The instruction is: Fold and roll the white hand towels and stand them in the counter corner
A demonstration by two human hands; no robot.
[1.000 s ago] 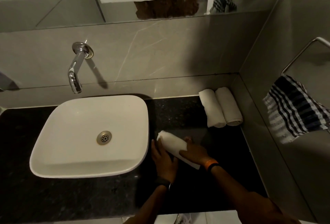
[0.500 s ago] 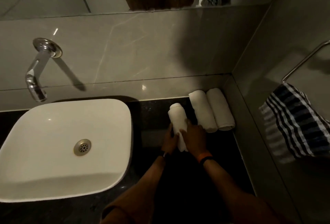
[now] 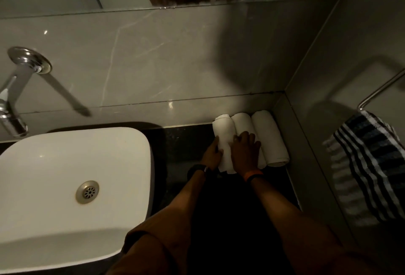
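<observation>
**Observer:** What does the head view show, taking the basin (image 3: 72,189) as reference?

**Operator:** I see three rolled white towels in a row on the dark counter (image 3: 182,143), to the right of the basin, in the corner where the back wall (image 3: 175,60) meets the side wall (image 3: 341,77). From the basin outward they are the left roll (image 3: 223,134), the middle roll (image 3: 243,123) and the right roll (image 3: 269,139), each touching the next. Their far ends reach the back wall.

**Observer:** And the hands?

**Operator:** My left hand (image 3: 212,154) lies against the basin-facing side of the left roll, fingers together and curled onto the cloth. My right hand (image 3: 245,152) rests palm-down over the left and middle rolls, fingers slightly spread, tips pressing the towelling. I cannot tell whether either thumb is tucked underneath. A dark band sits on the left wrist, an orange-and-black one on the right.

**Observer:** Other items?

**Operator:** A chrome tap (image 3: 13,99) projects from the back wall above the basin. Far right of the basin, a striped cloth (image 3: 370,165) hangs from a metal rail (image 3: 381,90) on the side wall.
</observation>
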